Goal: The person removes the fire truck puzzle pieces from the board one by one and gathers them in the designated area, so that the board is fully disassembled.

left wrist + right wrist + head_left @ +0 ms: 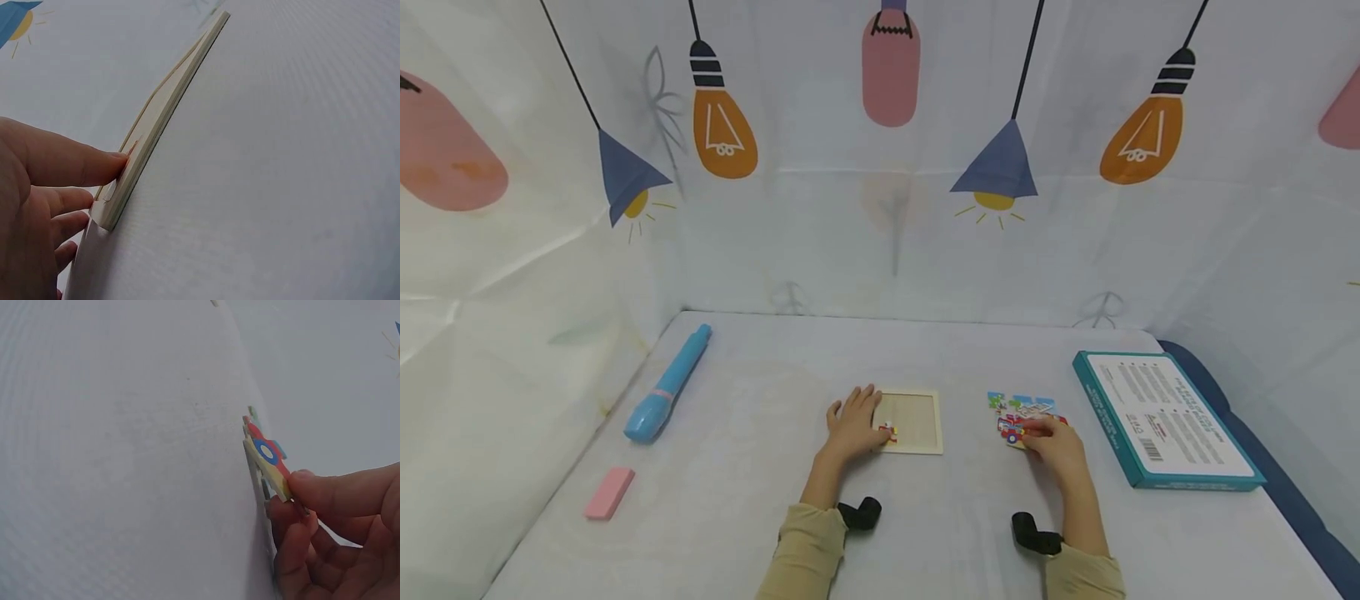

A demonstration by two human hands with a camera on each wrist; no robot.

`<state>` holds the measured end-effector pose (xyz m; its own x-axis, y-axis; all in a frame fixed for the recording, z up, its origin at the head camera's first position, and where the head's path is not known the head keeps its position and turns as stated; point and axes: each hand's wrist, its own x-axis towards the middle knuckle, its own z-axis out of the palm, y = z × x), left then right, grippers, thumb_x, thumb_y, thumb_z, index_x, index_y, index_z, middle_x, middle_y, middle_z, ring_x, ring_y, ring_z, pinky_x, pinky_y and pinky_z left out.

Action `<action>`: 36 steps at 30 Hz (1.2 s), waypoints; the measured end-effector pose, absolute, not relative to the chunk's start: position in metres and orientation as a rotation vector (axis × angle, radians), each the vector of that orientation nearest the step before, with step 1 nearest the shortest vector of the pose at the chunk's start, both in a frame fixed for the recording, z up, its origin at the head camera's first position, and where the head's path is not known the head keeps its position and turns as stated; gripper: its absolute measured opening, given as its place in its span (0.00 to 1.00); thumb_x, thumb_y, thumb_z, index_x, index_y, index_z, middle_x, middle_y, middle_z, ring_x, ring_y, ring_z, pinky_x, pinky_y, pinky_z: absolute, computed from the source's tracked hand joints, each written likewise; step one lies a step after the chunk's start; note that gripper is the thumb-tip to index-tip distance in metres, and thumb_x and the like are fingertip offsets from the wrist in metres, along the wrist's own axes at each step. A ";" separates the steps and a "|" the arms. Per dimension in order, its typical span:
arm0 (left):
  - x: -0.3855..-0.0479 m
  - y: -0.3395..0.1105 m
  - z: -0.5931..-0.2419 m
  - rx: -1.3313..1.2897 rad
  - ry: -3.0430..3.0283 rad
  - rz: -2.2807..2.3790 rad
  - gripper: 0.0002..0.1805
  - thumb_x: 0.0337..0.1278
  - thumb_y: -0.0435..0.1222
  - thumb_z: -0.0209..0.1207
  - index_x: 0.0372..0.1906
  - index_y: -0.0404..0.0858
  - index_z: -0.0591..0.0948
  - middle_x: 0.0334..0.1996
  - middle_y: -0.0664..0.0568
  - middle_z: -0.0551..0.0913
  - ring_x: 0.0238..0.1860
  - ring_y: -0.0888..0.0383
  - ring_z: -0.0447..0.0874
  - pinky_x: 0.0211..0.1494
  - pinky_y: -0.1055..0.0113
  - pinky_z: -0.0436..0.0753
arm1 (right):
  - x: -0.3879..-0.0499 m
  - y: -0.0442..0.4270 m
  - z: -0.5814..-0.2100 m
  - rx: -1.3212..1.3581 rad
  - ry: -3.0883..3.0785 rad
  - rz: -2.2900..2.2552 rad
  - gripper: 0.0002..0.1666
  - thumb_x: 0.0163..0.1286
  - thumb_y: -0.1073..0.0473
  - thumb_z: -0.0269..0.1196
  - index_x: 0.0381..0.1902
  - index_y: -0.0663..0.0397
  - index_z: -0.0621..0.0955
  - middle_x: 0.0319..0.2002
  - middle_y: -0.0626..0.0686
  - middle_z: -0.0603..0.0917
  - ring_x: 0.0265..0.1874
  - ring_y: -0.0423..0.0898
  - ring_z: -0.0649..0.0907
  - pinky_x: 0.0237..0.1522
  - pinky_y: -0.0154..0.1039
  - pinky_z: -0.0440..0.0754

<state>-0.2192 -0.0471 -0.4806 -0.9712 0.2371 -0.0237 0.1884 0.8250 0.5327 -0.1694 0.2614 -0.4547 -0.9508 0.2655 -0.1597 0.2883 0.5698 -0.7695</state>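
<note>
A shallow wooden puzzle tray [917, 421] lies in front of me, with one small colourful puzzle piece [889, 432] at its lower left corner. My left hand [851, 427] rests over the tray's left edge. Its thumb presses on that piece while the other fingers spread beyond the rim, as the left wrist view shows from the side. To the right, my right hand [1058, 450] pinches a puzzle piece [267, 453] with a red vehicle and a blue wheel between thumb and fingers. It is just over several other puzzle pieces [1000, 402], partly hidden by that hand.
A teal-edged box [1172, 417] with a white printed face lies at the right. At the left are a blue pen-shaped device [670, 385] and a pink eraser-like block [610, 493]. A white printed curtain [850, 242] stands behind the white table [737, 517].
</note>
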 end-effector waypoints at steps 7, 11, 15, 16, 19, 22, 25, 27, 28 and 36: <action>-0.221 -0.048 -0.481 0.357 2.919 0.823 0.38 0.44 0.46 0.61 0.65 0.39 0.67 0.68 0.47 0.61 0.69 0.48 0.53 0.63 0.42 0.49 | -0.170 0.259 -0.455 0.534 2.879 -1.108 0.16 0.57 0.63 0.60 0.41 0.71 0.79 0.29 0.58 0.78 0.31 0.52 0.74 0.28 0.37 0.67; -0.221 -0.047 -0.482 0.365 2.917 0.823 0.39 0.43 0.46 0.62 0.65 0.39 0.67 0.68 0.47 0.61 0.69 0.48 0.53 0.63 0.43 0.49 | -0.171 0.256 -0.455 0.599 2.861 -1.051 0.15 0.59 0.63 0.59 0.41 0.69 0.79 0.29 0.58 0.77 0.30 0.51 0.74 0.27 0.37 0.67; -0.221 -0.047 -0.482 0.359 2.918 0.823 0.39 0.44 0.46 0.61 0.65 0.39 0.67 0.68 0.48 0.61 0.70 0.49 0.52 0.63 0.43 0.49 | -0.173 0.254 -0.454 0.615 2.894 -0.985 0.14 0.58 0.63 0.60 0.40 0.68 0.78 0.31 0.61 0.76 0.32 0.54 0.74 0.31 0.43 0.69; -0.221 -0.047 -0.481 0.355 2.917 0.826 0.38 0.44 0.45 0.61 0.65 0.39 0.67 0.68 0.48 0.61 0.70 0.49 0.52 0.63 0.43 0.48 | -0.173 0.253 -0.453 0.623 2.897 -0.979 0.14 0.57 0.64 0.61 0.40 0.68 0.78 0.32 0.61 0.76 0.33 0.55 0.73 0.32 0.45 0.70; -0.221 -0.047 -0.480 0.348 2.912 0.840 0.38 0.44 0.45 0.61 0.65 0.39 0.67 0.68 0.48 0.61 0.70 0.49 0.52 0.63 0.43 0.48 | -0.173 0.251 -0.452 0.638 2.909 -0.967 0.14 0.56 0.65 0.62 0.41 0.67 0.77 0.33 0.62 0.75 0.34 0.56 0.73 0.34 0.47 0.70; -0.220 -0.047 -0.479 0.344 2.906 0.847 0.38 0.44 0.44 0.61 0.65 0.38 0.67 0.68 0.47 0.61 0.70 0.48 0.52 0.63 0.43 0.48 | -0.173 0.248 -0.451 0.636 2.918 -1.017 0.14 0.58 0.65 0.62 0.42 0.67 0.77 0.33 0.61 0.76 0.34 0.55 0.74 0.32 0.43 0.72; -0.220 -0.047 -0.479 0.346 2.904 0.848 0.38 0.44 0.45 0.61 0.65 0.38 0.67 0.68 0.47 0.61 0.70 0.48 0.52 0.63 0.43 0.48 | -0.174 0.244 -0.452 0.577 2.928 -1.175 0.14 0.58 0.65 0.62 0.42 0.67 0.77 0.34 0.61 0.78 0.35 0.55 0.75 0.31 0.39 0.74; -0.219 -0.047 -0.479 0.349 2.904 0.850 0.38 0.43 0.45 0.61 0.65 0.39 0.67 0.68 0.47 0.62 0.70 0.48 0.52 0.63 0.43 0.48 | -0.176 0.240 -0.452 0.514 2.916 -1.328 0.14 0.59 0.65 0.61 0.43 0.67 0.78 0.36 0.62 0.79 0.36 0.54 0.77 0.32 0.36 0.76; -0.219 -0.048 -0.479 0.350 2.905 0.852 0.38 0.43 0.45 0.61 0.65 0.39 0.68 0.68 0.47 0.62 0.70 0.48 0.52 0.63 0.43 0.48 | -0.177 0.237 -0.453 0.473 2.910 -1.415 0.13 0.58 0.65 0.62 0.41 0.66 0.78 0.35 0.61 0.80 0.35 0.52 0.78 0.31 0.34 0.76; -0.219 -0.049 -0.479 0.354 2.912 0.823 0.38 0.43 0.45 0.61 0.65 0.39 0.68 0.68 0.48 0.62 0.70 0.49 0.53 0.63 0.43 0.49 | -0.191 0.208 -0.454 0.355 2.600 -1.781 0.17 0.63 0.62 0.61 0.49 0.62 0.75 0.47 0.60 0.78 0.43 0.48 0.77 0.38 0.31 0.76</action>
